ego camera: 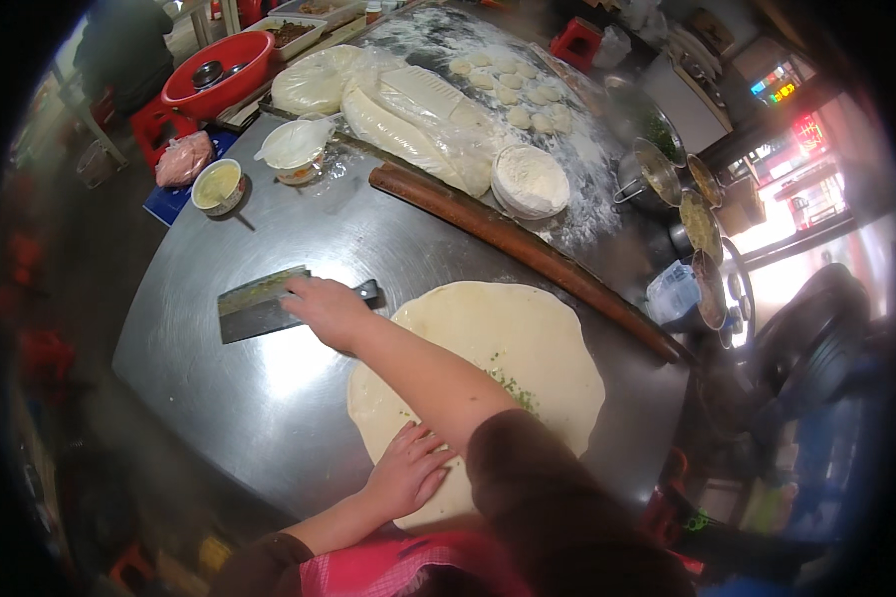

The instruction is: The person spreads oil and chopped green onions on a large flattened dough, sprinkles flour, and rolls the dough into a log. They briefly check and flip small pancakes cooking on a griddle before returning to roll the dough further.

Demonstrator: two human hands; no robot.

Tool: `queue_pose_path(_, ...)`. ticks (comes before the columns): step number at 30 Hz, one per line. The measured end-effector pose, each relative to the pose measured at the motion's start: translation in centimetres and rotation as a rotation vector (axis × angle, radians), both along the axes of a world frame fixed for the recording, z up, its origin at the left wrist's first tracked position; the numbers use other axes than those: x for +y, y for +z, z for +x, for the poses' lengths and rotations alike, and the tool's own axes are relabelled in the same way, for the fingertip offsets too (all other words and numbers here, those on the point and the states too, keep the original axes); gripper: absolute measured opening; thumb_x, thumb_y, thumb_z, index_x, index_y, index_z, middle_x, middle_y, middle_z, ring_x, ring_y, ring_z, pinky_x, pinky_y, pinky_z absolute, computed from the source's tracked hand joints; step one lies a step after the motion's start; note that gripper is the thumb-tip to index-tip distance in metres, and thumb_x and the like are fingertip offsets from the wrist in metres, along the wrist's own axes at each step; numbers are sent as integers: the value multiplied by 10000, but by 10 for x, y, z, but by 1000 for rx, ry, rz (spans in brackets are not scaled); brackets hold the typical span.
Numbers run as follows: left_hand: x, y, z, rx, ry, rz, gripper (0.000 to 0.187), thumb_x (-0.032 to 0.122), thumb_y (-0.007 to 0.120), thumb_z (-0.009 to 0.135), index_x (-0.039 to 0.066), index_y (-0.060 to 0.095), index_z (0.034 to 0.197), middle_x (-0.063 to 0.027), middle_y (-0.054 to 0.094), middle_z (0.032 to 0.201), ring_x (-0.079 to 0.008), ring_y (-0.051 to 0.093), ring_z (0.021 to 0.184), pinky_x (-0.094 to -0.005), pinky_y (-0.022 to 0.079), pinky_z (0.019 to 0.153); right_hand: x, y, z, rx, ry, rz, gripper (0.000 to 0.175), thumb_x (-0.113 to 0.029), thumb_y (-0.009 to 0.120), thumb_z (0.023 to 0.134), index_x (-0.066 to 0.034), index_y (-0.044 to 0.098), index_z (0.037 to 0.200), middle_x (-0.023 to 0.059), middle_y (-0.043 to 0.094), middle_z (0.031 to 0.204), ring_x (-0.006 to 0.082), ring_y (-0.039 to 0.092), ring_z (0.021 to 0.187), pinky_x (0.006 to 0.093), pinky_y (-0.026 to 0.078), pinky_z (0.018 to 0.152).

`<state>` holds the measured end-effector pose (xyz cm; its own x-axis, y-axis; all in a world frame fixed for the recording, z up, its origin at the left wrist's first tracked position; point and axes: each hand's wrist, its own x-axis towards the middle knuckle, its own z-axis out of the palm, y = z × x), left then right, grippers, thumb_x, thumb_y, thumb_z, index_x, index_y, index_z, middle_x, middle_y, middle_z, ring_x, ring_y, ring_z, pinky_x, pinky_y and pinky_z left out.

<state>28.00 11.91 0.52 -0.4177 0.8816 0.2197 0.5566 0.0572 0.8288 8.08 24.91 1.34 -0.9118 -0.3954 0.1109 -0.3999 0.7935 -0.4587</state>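
A broad round sheet of rolled dough (523, 321) lies on the steel worktop in front of me. Chopped green bits (519, 392) are scattered near its middle, partly behind my right forearm. My left hand (411, 470) rests on its near left part with the fingers apart. Reaching across to the left, my right hand (328, 310) is over a cleaver (254, 317) where blade and handle meet. The blade lies about flat, with yellowish-green matter along its far side. The handle's end shows beyond my hand. Whether my fingers grip the cleaver is hidden.
A long wooden rolling pin (508, 235) lies beyond the dough. Behind it are plastic-covered dough (403, 127), a flour bowl (530, 179) and several dough pieces (508, 95). Small bowls (219, 186) stand at far left, metal bowls (698, 224) at right. A person (123, 52) is at upper left.
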Motion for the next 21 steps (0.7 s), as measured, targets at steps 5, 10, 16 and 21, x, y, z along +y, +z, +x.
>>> queue_pose_path(5,13,1,-9,-11,-16,11,381,132,710,851,118,680,1231,-122,599,1335,-399,473,1353,-582,357,1144,30,11,9,50,-130,-60,409,-56,601,879,-73,619,1287,139,539,1413,348,493,1283,456,412,1082)
queue_pose_path(10,30,10,-7,151,-94,60,453,125,706,835,127,629,1281,-126,590,1355,-428,474,1347,-588,357,1140,132,45,166,49,-542,-237,520,-125,689,872,-103,579,1380,140,520,1463,352,469,1346,444,379,1147)
queue_pose_path(16,29,24,-7,206,-241,-1,465,96,680,806,93,606,1265,-158,585,1350,-467,470,1328,-584,371,1121,151,62,494,36,-1296,-252,378,-139,636,941,-21,606,1299,172,601,1339,306,608,1185,408,469,1044)
queue_pose_path(21,44,30,9,251,-395,-66,445,99,690,817,66,626,1256,-169,596,1311,-441,476,1328,-555,384,1128,21,29,765,-244,-1827,-104,498,-227,679,913,-36,574,1361,150,656,1214,312,644,1110,444,514,953)
